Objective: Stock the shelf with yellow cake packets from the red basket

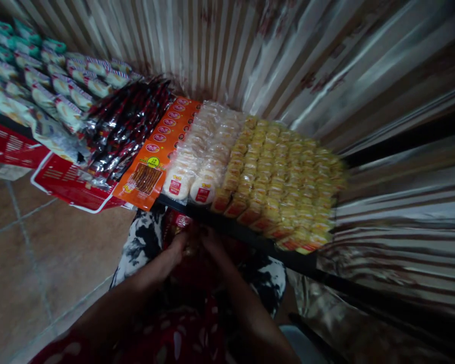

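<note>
Both hands, left hand (179, 246) and right hand (211, 241), are brought together around a red packet (182, 221), blurred, just below the shelf (250, 241) stacked with yellow packets (284, 182).

A small red packet (182, 221) with a white label patch sits just below the front edge of the black shelf, right above the two hands. Only its upper part shows; the rest is hidden behind the fingers and lost in shadow and blur. The left hand (180, 243) and the right hand (208, 241) meet at it, knuckles up, fingers curled together around something small at its lower end. Whether they pinch the packet itself or a second item cannot be told. The packet looks roughly upright, tilted slightly left.
</note>
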`<state>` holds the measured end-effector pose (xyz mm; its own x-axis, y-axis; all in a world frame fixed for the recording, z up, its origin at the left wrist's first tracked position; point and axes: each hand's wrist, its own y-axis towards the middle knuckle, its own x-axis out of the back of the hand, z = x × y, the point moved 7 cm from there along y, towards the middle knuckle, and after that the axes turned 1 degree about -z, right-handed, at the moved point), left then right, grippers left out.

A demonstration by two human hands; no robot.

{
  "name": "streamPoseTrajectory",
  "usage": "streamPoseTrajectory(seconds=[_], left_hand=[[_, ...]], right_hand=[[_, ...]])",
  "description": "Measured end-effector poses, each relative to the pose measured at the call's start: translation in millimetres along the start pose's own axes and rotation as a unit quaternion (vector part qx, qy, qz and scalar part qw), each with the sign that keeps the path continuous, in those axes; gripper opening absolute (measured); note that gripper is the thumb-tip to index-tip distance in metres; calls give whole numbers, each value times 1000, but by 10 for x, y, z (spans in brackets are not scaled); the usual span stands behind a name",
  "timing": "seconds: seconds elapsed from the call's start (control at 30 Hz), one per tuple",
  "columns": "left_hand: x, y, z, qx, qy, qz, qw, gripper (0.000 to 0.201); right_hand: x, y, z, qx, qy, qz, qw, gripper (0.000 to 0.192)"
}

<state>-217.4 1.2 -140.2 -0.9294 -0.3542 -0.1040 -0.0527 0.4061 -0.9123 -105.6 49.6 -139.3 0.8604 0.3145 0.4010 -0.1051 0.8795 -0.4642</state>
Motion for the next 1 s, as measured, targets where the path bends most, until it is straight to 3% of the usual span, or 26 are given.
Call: streamPoseTrajectory(seconds=[0.17, 0.3, 0.4, 0.5, 0.6, 0.73, 0.87, 0.93, 1.0], left_hand=[[119, -418, -59, -13, 17, 50, 999, 31], [49, -763, -188, -62, 48, 127, 989, 40], [-101, -994, -361, -135, 130, 213, 959, 38], [-248, -1168, -630, -268, 285, 206, 897, 29], [-484, -1374, -888, -380, 387, 177, 821, 30], [-889, -1669, -1119, -442, 421, 179, 772, 45], [-1388, -1936, -1297, -501, 455, 208, 706, 27], [-1667, -2032, -1392, -523, 467, 215, 680, 18], [-1969, -2116, -1499, -549, 474, 210, 656, 14]], right_hand=[[55, -320, 171, 22, 28, 28, 999, 31], [189, -631, 373, 58, 61, 26, 996, 35], [422, -856, 548, 86, 74, -15, 993, 39], [666, -1043, 740, 113, 77, -23, 990, 42], [967, -1167, 926, 144, 51, -58, 987, 43], [1399, -1288, 1121, 196, -2, -147, 969, 42], [1806, -1382, 1129, 220, 3, -244, 945, 43], [2058, -1433, 1058, 226, 26, -328, 917, 44], [2337, -1492, 918, 207, 38, -445, 870, 45]])
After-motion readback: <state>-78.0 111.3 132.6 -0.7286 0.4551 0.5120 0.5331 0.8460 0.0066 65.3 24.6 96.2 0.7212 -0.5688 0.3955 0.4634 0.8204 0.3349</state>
